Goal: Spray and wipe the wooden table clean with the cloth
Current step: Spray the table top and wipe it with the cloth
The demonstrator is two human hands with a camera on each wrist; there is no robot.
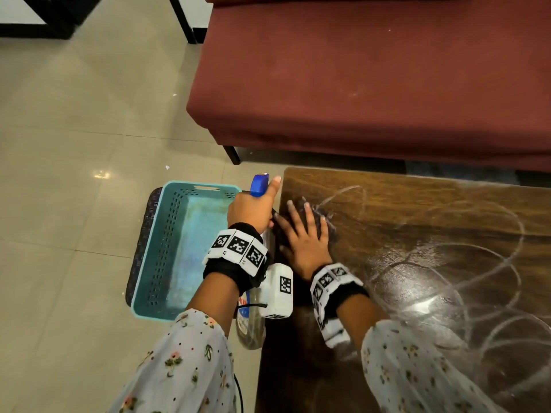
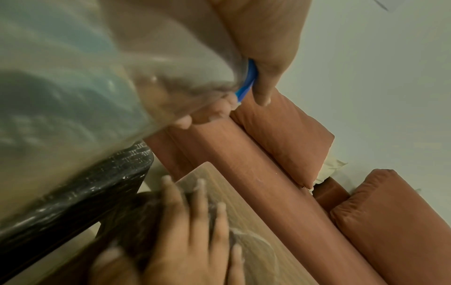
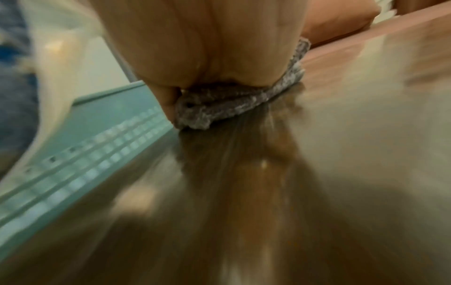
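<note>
The dark wooden table (image 1: 417, 234) carries white swirled streaks across its top. My right hand (image 1: 304, 236) lies flat, fingers spread, pressing a dark grey cloth (image 1: 327, 234) onto the table's far left corner. In the right wrist view the folded cloth (image 3: 219, 104) shows under the palm on the table (image 3: 317, 154). My left hand (image 1: 253, 208) grips a clear spray bottle (image 1: 250, 332) by its neck, thumb raised beside the blue spray head (image 1: 258, 185), just left of the table edge. In the left wrist view the bottle (image 2: 97, 77) fills the upper left, above the right hand (image 2: 195, 231).
A teal perforated basket (image 1: 179, 248) sits on a dark mat (image 1: 143, 234) on the tiled floor, directly left of the table. A maroon cushioned sofa (image 1: 372, 70) stands right behind the table's far edge. Black furniture legs (image 1: 182, 19) stand further back.
</note>
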